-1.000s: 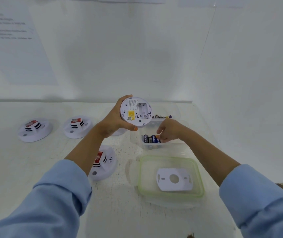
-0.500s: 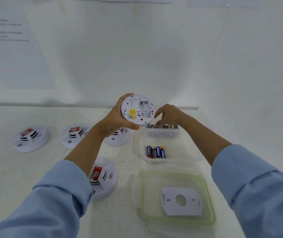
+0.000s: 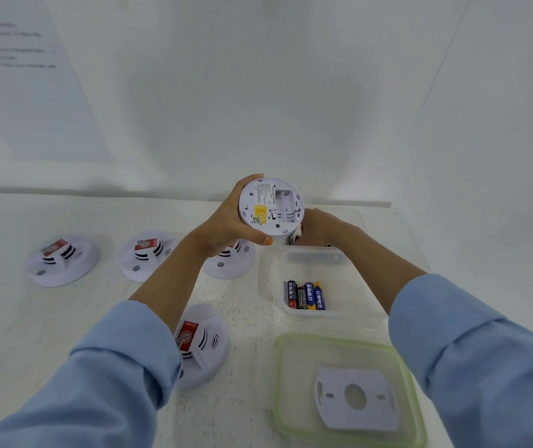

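Dipping behind the detector [image 3: 271, 208], right hand [image 3: 320, 226] now nears far batteries [image 3: 291, 239].

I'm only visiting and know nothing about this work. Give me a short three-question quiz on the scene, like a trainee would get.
1. True or false: the left hand holds a detector with its back facing the camera.
2. How many other detectors lie on the table? A) two B) four C) six
3. What lies in the near tub?
Key: 1 true; 2 B; 3 batteries.
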